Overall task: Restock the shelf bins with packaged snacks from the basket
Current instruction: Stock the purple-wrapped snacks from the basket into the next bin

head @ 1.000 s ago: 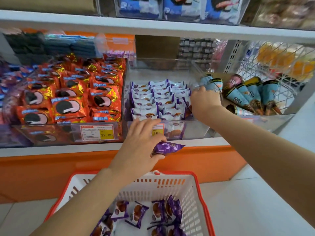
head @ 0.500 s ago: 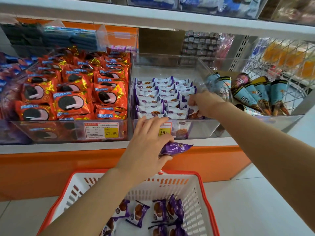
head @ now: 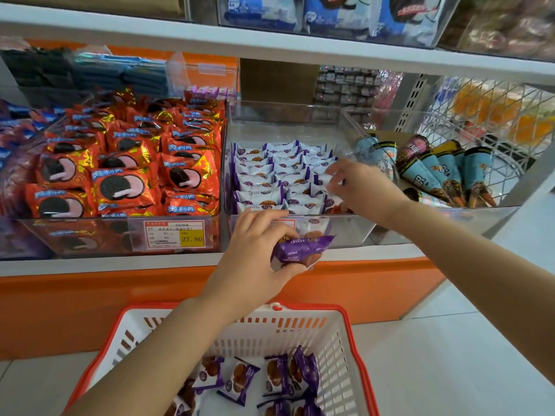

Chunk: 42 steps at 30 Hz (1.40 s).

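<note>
The clear middle bin point(head: 354, 232) holds rows of white-and-purple snack packets point(head: 261, 172). My left hand point(head: 255, 259) grips one purple snack packet point(head: 300, 250) just in front of the bin's front wall, above the basket. My right hand point(head: 363, 187) reaches into the bin's right side, its fingertips pinching a white packet point(head: 329, 179) in the right-hand row. The red-and-white basket point(head: 345, 313) stands on the floor below, with several purple packets point(head: 240, 376) in its bottom.
To the left, a clear bin of red cookie packs point(head: 126, 175) carries a price tag point(head: 175, 235). On the right, wrapped cones point(head: 435, 172) lie in another clear bin beside wire mesh point(head: 495, 115). An upper shelf edge point(head: 270, 46) overhangs the bins.
My right hand has drawn slightly back along the bin's right row, fingers now spread around a packet. The left hand keeps its purple packet, raised a little toward the bin front.
</note>
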Each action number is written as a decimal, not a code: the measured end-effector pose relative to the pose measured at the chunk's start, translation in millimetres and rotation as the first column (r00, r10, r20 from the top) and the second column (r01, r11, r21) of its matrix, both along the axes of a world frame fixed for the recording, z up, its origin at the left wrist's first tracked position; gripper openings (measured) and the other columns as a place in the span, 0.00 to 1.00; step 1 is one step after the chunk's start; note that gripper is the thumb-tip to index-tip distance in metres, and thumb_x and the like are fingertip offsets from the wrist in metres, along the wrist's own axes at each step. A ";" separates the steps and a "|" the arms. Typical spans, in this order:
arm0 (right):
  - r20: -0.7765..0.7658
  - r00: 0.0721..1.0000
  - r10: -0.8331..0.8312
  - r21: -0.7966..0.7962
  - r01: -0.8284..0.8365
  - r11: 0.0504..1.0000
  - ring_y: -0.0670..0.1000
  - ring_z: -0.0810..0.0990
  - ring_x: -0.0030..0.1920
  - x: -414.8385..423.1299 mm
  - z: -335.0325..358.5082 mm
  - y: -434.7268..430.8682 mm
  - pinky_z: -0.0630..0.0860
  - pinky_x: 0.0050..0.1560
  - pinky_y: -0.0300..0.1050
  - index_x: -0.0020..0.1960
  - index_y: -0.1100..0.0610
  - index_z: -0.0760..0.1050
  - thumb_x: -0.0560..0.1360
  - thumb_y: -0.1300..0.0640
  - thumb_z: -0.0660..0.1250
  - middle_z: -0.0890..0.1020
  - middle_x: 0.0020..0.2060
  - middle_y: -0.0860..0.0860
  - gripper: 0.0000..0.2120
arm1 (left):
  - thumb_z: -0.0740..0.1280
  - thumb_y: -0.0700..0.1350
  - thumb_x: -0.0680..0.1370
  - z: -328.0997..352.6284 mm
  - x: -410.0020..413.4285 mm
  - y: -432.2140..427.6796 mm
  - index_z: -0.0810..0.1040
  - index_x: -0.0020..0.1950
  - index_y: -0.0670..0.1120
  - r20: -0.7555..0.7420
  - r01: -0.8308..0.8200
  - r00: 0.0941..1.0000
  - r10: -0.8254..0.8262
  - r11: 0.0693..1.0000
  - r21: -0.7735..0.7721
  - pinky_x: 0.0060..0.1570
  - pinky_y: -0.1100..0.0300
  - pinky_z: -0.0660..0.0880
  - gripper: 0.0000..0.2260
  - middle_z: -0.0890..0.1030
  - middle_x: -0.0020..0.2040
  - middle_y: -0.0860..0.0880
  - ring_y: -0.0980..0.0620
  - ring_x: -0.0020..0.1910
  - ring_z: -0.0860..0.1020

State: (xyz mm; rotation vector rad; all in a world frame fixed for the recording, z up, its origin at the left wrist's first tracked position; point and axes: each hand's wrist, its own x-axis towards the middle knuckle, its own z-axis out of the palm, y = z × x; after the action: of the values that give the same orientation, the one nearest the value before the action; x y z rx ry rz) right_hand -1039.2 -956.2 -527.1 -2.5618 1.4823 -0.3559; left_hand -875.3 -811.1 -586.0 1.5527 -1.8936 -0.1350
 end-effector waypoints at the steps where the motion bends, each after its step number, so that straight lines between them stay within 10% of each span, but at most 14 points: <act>1: 0.114 0.993 0.035 0.025 -0.038 0.999 0.46 0.78 0.46 -1.7 3.4 16.6 0.74 0.50 0.42 0.64 0.55 0.72 0.80 0.53 0.59 0.78 0.51 0.45 0.13 | 0.73 0.53 0.71 2.8 -0.6 0.4 0.76 0.59 0.51 -0.059 -0.003 0.998 0.004 1.000 0.018 0.64 0.73 0.50 0.19 0.69 0.62 0.58 0.58 0.66 0.61; 9: 0.425 0.904 0.039 0.346 -0.202 0.916 0.42 0.80 0.49 -16.3 8.3 82.2 0.79 0.51 0.42 0.61 0.48 0.73 0.76 0.50 0.64 0.80 0.52 0.45 0.13 | 0.77 0.46 0.68 22.7 -6.6 2.0 0.72 0.54 0.55 -0.491 -0.067 0.857 0.153 0.980 0.187 0.45 0.82 0.67 0.20 0.76 0.48 0.64 0.75 0.46 0.73; 17: 0.590 0.793 -0.152 0.516 -0.225 0.827 0.45 0.82 0.48 -11.8 14.8 95.9 0.81 0.49 0.42 0.60 0.52 0.71 0.76 0.55 0.66 0.80 0.50 0.45 0.13 | 0.75 0.43 0.69 36.2 -25.4 14.5 0.70 0.50 0.53 -0.714 -0.122 0.688 0.129 0.991 0.062 0.43 0.68 0.77 0.17 0.80 0.47 0.58 0.64 0.46 0.79; 22: 0.590 0.781 -0.202 0.505 -0.162 0.848 0.37 0.77 0.47 -5.7 14.1 103.6 0.76 0.44 0.30 0.71 0.55 0.64 0.73 0.50 0.69 0.77 0.59 0.44 0.29 | 0.74 0.42 0.70 37.2 -41.5 19.1 0.69 0.51 0.50 -0.878 -0.238 0.454 0.151 0.970 0.043 0.37 0.71 0.75 0.17 0.80 0.49 0.53 0.61 0.44 0.80; 26: 0.679 0.690 -0.250 0.560 -0.268 0.784 0.47 0.83 0.50 -1.7 10.4 106.7 0.80 0.53 0.41 0.60 0.58 0.74 0.76 0.53 0.65 0.83 0.51 0.51 0.14 | 0.73 0.41 0.71 43.1 -51.2 16.5 0.69 0.53 0.49 -0.911 -0.241 0.400 0.103 0.971 0.004 0.38 0.73 0.74 0.17 0.79 0.49 0.53 0.64 0.47 0.80; 30: 0.807 0.498 -0.318 0.516 -0.331 0.790 0.49 0.84 0.49 -5.1 14.4 103.4 0.80 0.52 0.44 0.58 0.60 0.72 0.75 0.58 0.67 0.84 0.50 0.54 0.13 | 0.72 0.47 0.73 34.1 -41.7 9.9 0.69 0.55 0.55 -0.707 -0.201 0.699 0.109 0.979 -0.048 0.52 0.71 0.70 0.15 0.78 0.52 0.59 0.65 0.53 0.76; 34: 0.753 0.640 -0.153 0.222 -0.029 0.975 0.45 0.80 0.43 -14.3 22.2 80.3 0.75 0.42 0.35 0.47 0.53 0.71 0.74 0.55 0.69 0.79 0.43 0.47 0.07 | 0.58 0.57 0.76 0.9 -23.5 6.6 0.68 0.68 0.51 -0.144 -0.241 0.963 0.228 0.968 -0.076 0.66 0.58 0.59 0.22 0.72 0.63 0.54 0.58 0.64 0.66; 38: 0.284 0.958 -0.044 -0.100 0.075 0.992 0.52 0.77 0.54 -22.7 22.6 48.6 0.75 0.55 0.48 0.61 0.52 0.74 0.76 0.53 0.66 0.77 0.55 0.51 0.14 | 0.54 0.54 0.75 -13.1 -17.3 8.0 0.73 0.66 0.46 0.140 -0.294 0.944 0.298 0.955 -0.052 0.68 0.50 0.61 0.23 0.74 0.61 0.48 0.47 0.63 0.70; 42: -0.280 0.959 -0.034 -0.144 -0.007 0.989 0.57 0.75 0.58 -19.1 27.7 29.0 0.75 0.52 0.50 0.66 0.51 0.72 0.78 0.54 0.63 0.74 0.62 0.54 0.16 | 0.59 0.52 0.74 -13.0 -17.6 1.6 0.75 0.65 0.44 0.250 -0.321 0.905 0.343 0.939 -0.126 0.67 0.46 0.62 0.22 0.76 0.57 0.46 0.45 0.59 0.74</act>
State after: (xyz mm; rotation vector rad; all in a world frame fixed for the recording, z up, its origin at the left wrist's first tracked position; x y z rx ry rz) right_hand -1058.2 -927.2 -499.4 -2.8153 1.6204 -0.1031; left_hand -892.9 -809.5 -599.1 1.8869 -1.7707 0.3168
